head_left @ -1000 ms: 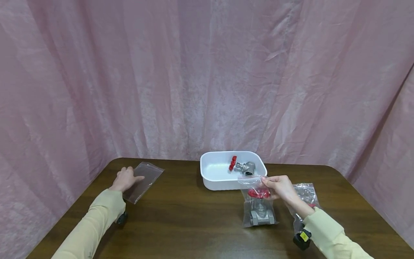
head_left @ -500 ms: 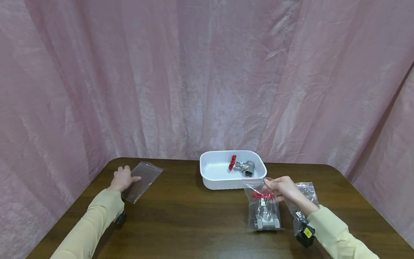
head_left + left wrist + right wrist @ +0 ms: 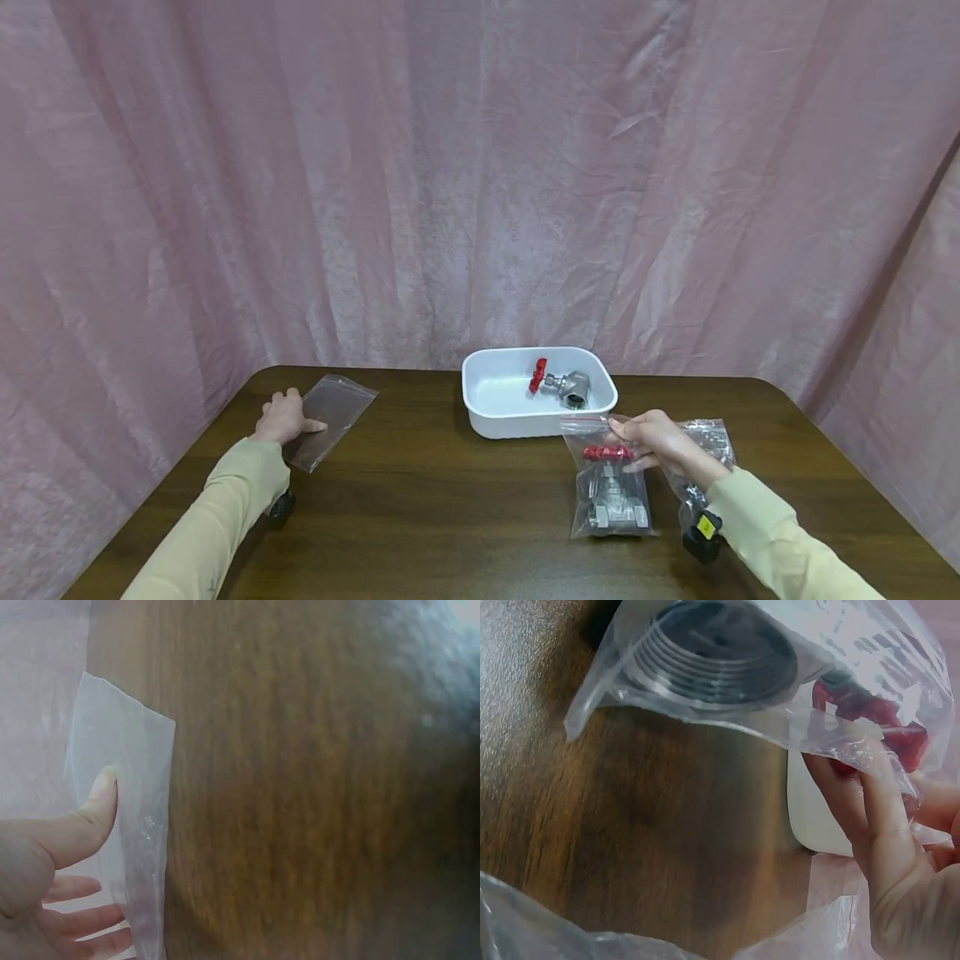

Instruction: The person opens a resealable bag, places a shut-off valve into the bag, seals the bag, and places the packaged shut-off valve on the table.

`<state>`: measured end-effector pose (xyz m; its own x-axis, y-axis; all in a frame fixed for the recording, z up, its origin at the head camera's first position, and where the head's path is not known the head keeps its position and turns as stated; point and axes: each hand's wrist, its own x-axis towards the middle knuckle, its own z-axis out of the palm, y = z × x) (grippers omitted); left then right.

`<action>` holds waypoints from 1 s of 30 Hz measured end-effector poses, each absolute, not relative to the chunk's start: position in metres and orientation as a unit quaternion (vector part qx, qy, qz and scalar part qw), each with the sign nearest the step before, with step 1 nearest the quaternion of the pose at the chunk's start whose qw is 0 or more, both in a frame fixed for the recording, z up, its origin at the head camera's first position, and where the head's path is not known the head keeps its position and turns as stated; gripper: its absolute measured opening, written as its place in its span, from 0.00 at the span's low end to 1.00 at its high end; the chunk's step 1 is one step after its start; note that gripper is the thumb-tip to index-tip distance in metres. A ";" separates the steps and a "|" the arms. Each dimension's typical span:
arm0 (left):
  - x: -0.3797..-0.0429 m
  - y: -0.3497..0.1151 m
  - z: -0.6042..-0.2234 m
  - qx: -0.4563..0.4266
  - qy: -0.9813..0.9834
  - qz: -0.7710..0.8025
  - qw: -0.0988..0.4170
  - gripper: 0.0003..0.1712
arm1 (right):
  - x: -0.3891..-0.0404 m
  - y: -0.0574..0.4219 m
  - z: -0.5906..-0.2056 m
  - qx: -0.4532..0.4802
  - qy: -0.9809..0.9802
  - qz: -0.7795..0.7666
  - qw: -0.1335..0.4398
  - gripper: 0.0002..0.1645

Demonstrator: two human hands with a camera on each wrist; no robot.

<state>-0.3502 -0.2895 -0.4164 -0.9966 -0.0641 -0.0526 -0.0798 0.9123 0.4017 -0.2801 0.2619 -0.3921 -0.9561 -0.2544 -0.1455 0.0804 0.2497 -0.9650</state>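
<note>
My right hand (image 3: 660,442) pinches the top edge of a clear zip bag (image 3: 581,432) between thumb and fingers. Inside hangs a metal valve (image 3: 617,504) with a red handwheel (image 3: 606,452), upright in front of the tray. Seen in the right wrist view, the valve's round threaded opening (image 3: 712,660) faces the camera through the plastic, and fingers lie by the red wheel (image 3: 881,720). On the left, my left hand (image 3: 279,418) rests at a flat clear bag (image 3: 335,417), fingers fairly straight. Its thumb lies across the plastic (image 3: 142,802) in the left wrist view.
A white tray (image 3: 510,425) stands at the table's far edge, holding another red-wheeled valve (image 3: 573,389). A further clear bag (image 3: 712,442) lies at the right, partly behind my right wrist. Pink curtain (image 3: 420,183) hangs behind the brown wooden table (image 3: 420,517).
The bagged valve has shifted slightly right and toward me, turning so its red wheel shows edge-on. My right hand kept its pinch throughout. The left hand stays nearly still on its bag.
</note>
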 end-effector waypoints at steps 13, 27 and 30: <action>-0.351 -0.285 -0.415 -0.030 0.976 0.216 -0.004 0.47 | -0.288 0.260 -0.398 -0.047 0.781 -0.603 0.153 0.19; -0.351 -0.283 -0.417 -0.032 0.976 0.215 -0.004 0.55 | -0.286 0.254 -0.397 -0.021 0.807 -0.569 0.158 0.16; -0.351 -0.283 -0.418 -0.026 0.975 0.218 -0.009 0.57 | -0.285 0.252 -0.397 -0.017 0.816 -0.555 0.161 0.17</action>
